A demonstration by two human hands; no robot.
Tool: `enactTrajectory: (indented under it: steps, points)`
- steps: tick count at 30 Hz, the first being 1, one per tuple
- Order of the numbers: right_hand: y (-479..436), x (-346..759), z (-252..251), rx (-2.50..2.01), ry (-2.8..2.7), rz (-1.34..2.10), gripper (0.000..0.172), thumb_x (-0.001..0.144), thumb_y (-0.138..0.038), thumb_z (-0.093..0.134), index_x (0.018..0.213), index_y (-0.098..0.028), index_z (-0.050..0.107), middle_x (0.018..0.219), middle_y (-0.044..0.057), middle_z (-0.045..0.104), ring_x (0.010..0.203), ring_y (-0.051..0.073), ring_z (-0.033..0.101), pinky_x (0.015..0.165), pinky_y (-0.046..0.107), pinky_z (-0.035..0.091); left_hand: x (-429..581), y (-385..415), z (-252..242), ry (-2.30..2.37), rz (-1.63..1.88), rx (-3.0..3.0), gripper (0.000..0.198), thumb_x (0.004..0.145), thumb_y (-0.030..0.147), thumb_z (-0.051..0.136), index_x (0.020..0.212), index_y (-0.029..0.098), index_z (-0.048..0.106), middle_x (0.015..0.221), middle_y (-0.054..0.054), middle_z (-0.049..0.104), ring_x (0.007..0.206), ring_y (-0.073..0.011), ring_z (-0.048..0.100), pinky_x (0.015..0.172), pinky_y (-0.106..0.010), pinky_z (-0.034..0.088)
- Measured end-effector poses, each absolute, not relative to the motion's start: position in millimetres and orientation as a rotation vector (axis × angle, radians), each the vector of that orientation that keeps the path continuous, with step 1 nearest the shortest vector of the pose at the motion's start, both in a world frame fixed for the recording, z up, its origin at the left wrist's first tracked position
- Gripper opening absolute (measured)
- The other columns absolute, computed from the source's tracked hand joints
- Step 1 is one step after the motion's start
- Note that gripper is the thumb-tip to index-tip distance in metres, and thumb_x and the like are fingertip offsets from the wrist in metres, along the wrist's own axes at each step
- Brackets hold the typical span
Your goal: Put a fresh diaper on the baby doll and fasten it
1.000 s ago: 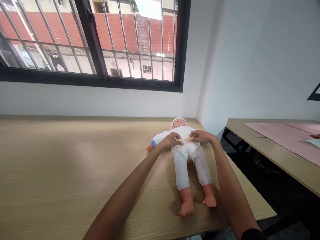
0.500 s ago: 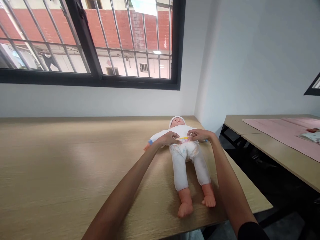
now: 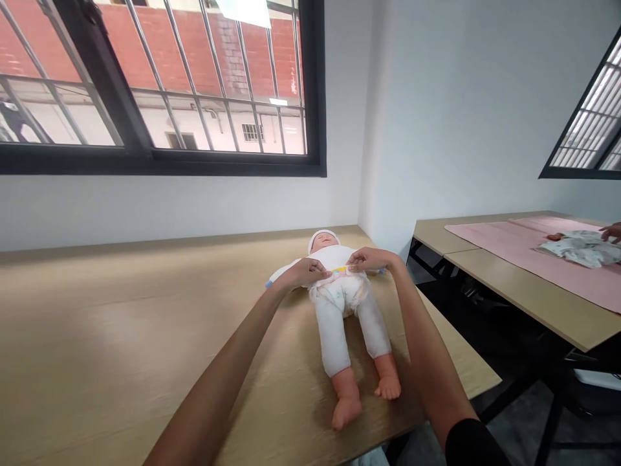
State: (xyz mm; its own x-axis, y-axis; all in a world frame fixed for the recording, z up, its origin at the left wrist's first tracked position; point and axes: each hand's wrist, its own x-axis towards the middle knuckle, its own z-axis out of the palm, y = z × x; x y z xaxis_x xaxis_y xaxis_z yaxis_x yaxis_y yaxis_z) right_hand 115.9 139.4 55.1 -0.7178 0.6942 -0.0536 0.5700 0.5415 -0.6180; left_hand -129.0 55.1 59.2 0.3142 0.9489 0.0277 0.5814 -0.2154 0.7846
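Note:
A baby doll [image 3: 332, 353] in a white cap and white clothes lies on its back, feet toward me. Around its hips is a white diaper [image 3: 343, 291] with a yellow strip along the waist. My left hand [image 3: 313, 268] pinches the diaper's waist edge at the left. Opposite it, my right hand [image 3: 363, 259] has its fingers closed on the waist edge at the right. The yellow strip shows between the two hands. My fingers partly cover the ends of the waistband.
The doll lies on a wooden table [image 3: 145, 349] near its right edge. A second table [image 3: 524, 298] across a gap carries a pink mat [image 3: 509, 246] and patterned cloth [image 3: 582, 249]. Another person's hand [image 3: 612, 232] is beside that cloth. A barred window [image 3: 218, 84] is ahead.
My view has turned to the right, so everything shifts left and another person's hand comes in at the right. Both my hands stay at the diaper's waist.

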Motion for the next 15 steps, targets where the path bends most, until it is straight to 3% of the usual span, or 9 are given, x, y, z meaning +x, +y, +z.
enactTrajectory:
  steps: [5, 15]
  points:
    - [135.7, 114.7, 55.9, -1.304, -2.551, 0.823, 0.045, 0.072, -0.06, 0.065, 0.08, -0.016, 0.067, 0.071, 0.0, 0.063, 0.06, 0.012, 0.05, 0.053, 0.023, 0.033, -128.5, 56.1, 58.1, 1.367, 0.7, 1.933, 0.043, 0.063, 0.058, 0.068, 0.069, 0.017, 0.058, 0.066, 0.002, 0.05, 0.062, -0.0123, 0.042, 0.055, -0.024, 0.031]
    - [135.4, 109.9, 55.2, -1.144, -2.501, 0.929, 0.033, 0.077, -0.042, 0.068, 0.096, -0.015, 0.067, 0.094, 0.007, 0.069, 0.084, 0.017, 0.06, 0.071, 0.025, 0.045, -130.3, 59.7, 54.3, 1.354, 0.715, 1.921, 0.042, 0.061, 0.056, 0.07, 0.075, 0.017, 0.058, 0.071, 0.001, 0.055, 0.065, -0.0137, 0.046, 0.057, -0.024, 0.034]
